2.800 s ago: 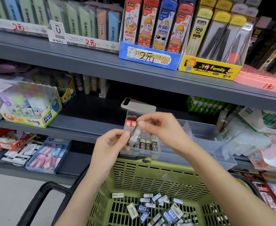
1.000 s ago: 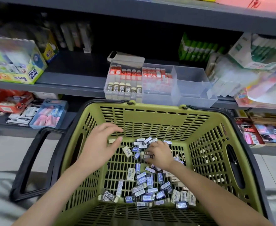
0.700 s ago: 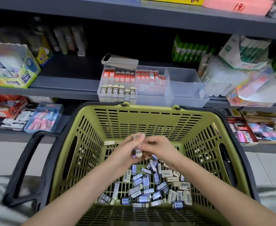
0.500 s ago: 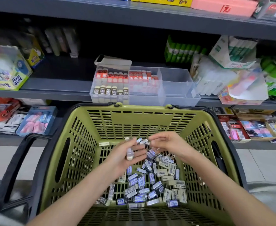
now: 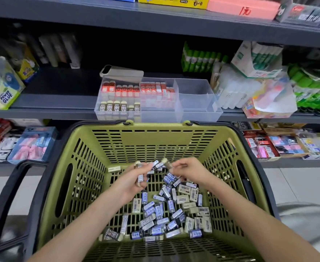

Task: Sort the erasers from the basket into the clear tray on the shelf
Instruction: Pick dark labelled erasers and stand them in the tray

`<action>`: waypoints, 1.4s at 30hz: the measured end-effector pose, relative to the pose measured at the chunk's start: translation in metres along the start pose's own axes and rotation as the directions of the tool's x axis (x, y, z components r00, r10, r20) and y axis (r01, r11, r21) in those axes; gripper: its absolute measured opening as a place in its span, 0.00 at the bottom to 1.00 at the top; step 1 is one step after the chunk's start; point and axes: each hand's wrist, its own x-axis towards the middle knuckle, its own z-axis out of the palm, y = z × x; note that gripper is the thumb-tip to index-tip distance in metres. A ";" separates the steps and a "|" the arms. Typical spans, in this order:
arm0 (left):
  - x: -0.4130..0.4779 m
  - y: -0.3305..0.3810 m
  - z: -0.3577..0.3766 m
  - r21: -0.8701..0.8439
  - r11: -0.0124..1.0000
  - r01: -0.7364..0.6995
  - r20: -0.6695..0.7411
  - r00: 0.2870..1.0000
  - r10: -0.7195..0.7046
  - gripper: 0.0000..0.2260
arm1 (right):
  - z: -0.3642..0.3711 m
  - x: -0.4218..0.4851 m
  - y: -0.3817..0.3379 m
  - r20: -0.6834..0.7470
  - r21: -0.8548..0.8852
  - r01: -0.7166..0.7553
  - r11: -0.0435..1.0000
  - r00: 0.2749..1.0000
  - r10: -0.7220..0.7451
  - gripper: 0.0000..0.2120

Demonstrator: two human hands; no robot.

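Observation:
A green basket (image 5: 155,135) holds several loose sleeved erasers (image 5: 166,210) on its floor. Over its far part, my left hand (image 5: 134,178) grips one eraser (image 5: 140,176) upright. My right hand (image 5: 187,168) pinches another eraser (image 5: 165,163) by its end, close beside the left. On the shelf behind stands the clear tray (image 5: 195,108), with red-sleeved and black 2B erasers standing in its left compartments. The tray's right compartment looks bare.
A white phone (image 5: 121,71) lies behind the tray. A glue box (image 5: 2,91) stands at shelf left, green glue sticks (image 5: 200,57) and plastic packs at right. The basket's black handle (image 5: 10,195) juts left. Lower shelves carry stationery packs.
My hands came down from the tray into the basket. The right picked an eraser, passed it to the left, then took up another. Both hands have since risen slightly.

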 end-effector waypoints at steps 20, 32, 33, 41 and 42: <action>-0.079 0.075 -0.043 -0.014 0.950 -0.313 0.099 0.945 0.313 0.12 | 0.129 -0.006 -0.011 0.474 -0.390 0.198 0.899 0.880 0.012 0.19; -0.095 0.070 -0.087 -0.204 0.893 -0.402 0.140 0.890 0.433 0.15 | 0.220 0.000 -0.005 0.489 -0.740 0.411 0.533 0.872 0.008 0.26; -0.095 0.071 -0.088 -0.225 0.885 -0.408 0.137 0.886 0.443 0.15 | 0.221 0.001 -0.005 0.515 -0.716 0.425 0.554 0.857 0.008 0.24; -0.095 0.073 -0.087 -0.220 0.870 -0.442 0.100 0.876 0.471 0.12 | 0.220 0.010 -0.013 0.631 -0.576 0.287 0.766 0.752 0.192 0.20; -0.095 0.073 -0.086 -0.216 0.871 -0.441 0.096 0.878 0.469 0.12 | 0.220 0.010 -0.013 0.657 -0.570 0.279 0.773 0.720 0.224 0.21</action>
